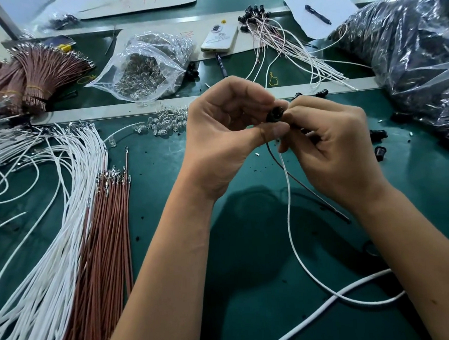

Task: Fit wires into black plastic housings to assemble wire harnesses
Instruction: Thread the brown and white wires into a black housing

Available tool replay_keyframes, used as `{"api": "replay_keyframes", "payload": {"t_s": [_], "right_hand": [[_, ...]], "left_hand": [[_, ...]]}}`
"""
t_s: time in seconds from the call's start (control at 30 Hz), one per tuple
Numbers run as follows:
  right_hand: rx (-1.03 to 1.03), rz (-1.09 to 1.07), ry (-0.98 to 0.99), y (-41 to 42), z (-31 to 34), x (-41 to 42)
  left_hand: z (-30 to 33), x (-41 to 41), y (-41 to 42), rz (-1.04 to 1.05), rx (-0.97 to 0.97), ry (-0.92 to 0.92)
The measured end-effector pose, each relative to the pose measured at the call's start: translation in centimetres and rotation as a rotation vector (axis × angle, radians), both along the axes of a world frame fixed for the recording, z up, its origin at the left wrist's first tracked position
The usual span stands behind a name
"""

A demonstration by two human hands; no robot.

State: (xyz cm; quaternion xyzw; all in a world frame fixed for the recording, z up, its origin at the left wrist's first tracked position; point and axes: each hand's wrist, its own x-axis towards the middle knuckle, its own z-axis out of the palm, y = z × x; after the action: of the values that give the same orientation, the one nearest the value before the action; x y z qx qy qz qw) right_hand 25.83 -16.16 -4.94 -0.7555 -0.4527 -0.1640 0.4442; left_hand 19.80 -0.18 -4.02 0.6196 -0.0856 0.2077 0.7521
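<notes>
Above the middle of the green table, my left hand (224, 133) pinches a small round black housing (274, 114) between thumb and fingers. My right hand (331, 148) meets it from the right, fingers curled and pinching the wires at the housing's back. A white wire (289, 218) and a dark brown wire (305, 186) hang down from between the hands to the table. Loose white wires (52, 231) and brown wires (104, 228) with metal terminals lie in a fan at the left.
Clear LEDs (163, 122) lie piled behind my left hand, with a bag of them (145, 70) farther back. Finished harnesses (284, 36) lie at back right beside a phone (220, 37). A big plastic bag of black housings (406, 43) fills the right; loose housings (380, 152) lie near it.
</notes>
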Motion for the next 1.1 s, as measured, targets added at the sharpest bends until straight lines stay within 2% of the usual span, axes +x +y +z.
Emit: {"api": "replay_keyframes", "payload": {"t_s": [0.3, 0.73, 1.1], "right_hand": [[-0.041, -0.04, -0.135, 0.6, 1.1, 0.2], [0.086, -0.087, -0.139, 0.5, 1.2, -0.6], [0.079, -0.087, -0.129, 0.2, 0.9, -0.4]], "left_hand": [[0.5, 0.0, 0.0, 0.04, -0.024, -0.068], [0.5, 0.1, -0.2, 0.009, -0.093, -0.102], [0.4, 0.1, -0.1, -0.04, -0.11, -0.118]]}}
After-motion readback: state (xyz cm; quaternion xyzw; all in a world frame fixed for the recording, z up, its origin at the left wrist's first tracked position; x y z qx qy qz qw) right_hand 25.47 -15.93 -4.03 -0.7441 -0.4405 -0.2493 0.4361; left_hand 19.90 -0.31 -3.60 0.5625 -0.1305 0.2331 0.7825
